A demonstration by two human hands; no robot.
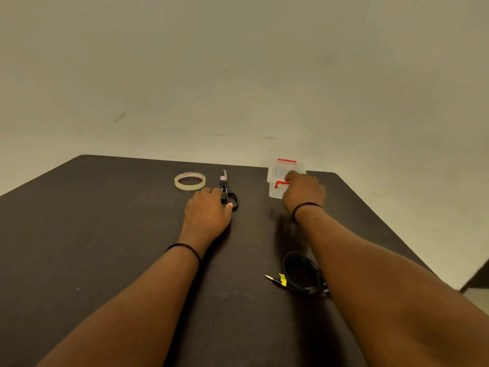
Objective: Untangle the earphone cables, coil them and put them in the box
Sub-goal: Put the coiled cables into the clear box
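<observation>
A clear plastic box (276,172) with red latches stands near the far right edge of the dark table (105,234). My right hand (304,193) grips the box's near side, fingers curled over its lid by the front red latch. My left hand (207,210) lies by the black scissors (228,193), its thumb and fingers touching their handles. Black earphone cable (301,274) lies coiled near my right forearm, partly hidden under it. The cable's jack plug and a yellow tag stick out to the left.
A roll of clear tape (190,181) lies flat to the left of the scissors. A pale wall rises just behind the table's far edge. The table's right edge runs close past the box.
</observation>
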